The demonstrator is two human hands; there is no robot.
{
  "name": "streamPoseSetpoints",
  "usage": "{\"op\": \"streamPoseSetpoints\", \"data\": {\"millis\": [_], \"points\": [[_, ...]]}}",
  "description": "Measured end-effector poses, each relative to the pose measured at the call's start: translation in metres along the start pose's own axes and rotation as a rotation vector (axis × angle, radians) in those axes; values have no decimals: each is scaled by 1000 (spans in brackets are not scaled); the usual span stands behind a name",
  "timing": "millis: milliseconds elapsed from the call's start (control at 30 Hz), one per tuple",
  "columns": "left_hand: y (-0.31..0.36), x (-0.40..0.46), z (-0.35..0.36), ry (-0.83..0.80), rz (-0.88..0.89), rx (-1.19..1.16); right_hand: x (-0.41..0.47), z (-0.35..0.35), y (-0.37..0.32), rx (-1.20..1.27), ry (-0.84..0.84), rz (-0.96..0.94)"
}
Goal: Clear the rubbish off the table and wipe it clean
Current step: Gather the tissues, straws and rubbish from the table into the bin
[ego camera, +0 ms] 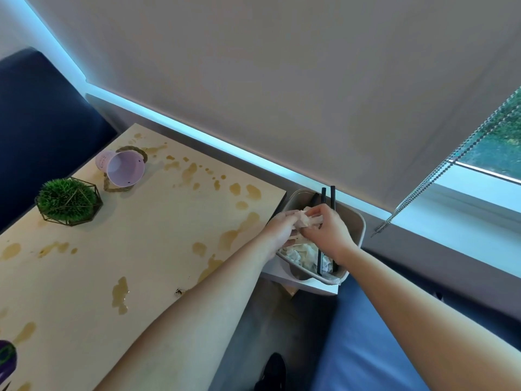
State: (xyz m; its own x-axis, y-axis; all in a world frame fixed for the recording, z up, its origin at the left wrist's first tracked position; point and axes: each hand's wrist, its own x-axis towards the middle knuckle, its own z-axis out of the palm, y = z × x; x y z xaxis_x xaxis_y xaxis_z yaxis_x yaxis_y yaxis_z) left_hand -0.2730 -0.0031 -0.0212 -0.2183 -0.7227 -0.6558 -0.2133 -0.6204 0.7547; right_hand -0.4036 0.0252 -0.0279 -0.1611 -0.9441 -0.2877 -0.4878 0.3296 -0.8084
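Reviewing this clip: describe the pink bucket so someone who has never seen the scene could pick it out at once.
Start at the pale wooden table blotched with brown spills. Near its far left corner, just beyond the green plant in a wire frame, lies the pink bucket. It alone is tipped over, its open mouth facing the camera, with a rope handle.

A pale grey roller blind [282, 66] fills the upper frame, lowered over a window [496, 148] whose uncovered strip at right shows green foliage outside. Cool bluish daylight edges the blind along a white sill [465, 204], where a beaded cord [439, 170] hangs. Dark blue upholstered seating [36, 122] occupies the upper left, more blue cushion [380, 334] the lower right, grey floor [253, 320] between.
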Motion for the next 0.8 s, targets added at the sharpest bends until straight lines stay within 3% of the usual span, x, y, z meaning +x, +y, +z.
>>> {"op": "streamPoseSetpoints", "data": {"millis": [100,200,367,533,800], "points": [[-6,1,2,71,60,155,4,-10,13,-176,47,136],[-10,-1,0,110,111,210,5,-14,29,-415,-40,236],[-14,-7,-10,166,178,245,4,-10,41,-478,-148,218],[-12,-19,-28,214,221,259,0,-12,33,-749,-163,116],[-24,-32,-65,280,223,211,-2,1,36,-566,-82,188]]}}
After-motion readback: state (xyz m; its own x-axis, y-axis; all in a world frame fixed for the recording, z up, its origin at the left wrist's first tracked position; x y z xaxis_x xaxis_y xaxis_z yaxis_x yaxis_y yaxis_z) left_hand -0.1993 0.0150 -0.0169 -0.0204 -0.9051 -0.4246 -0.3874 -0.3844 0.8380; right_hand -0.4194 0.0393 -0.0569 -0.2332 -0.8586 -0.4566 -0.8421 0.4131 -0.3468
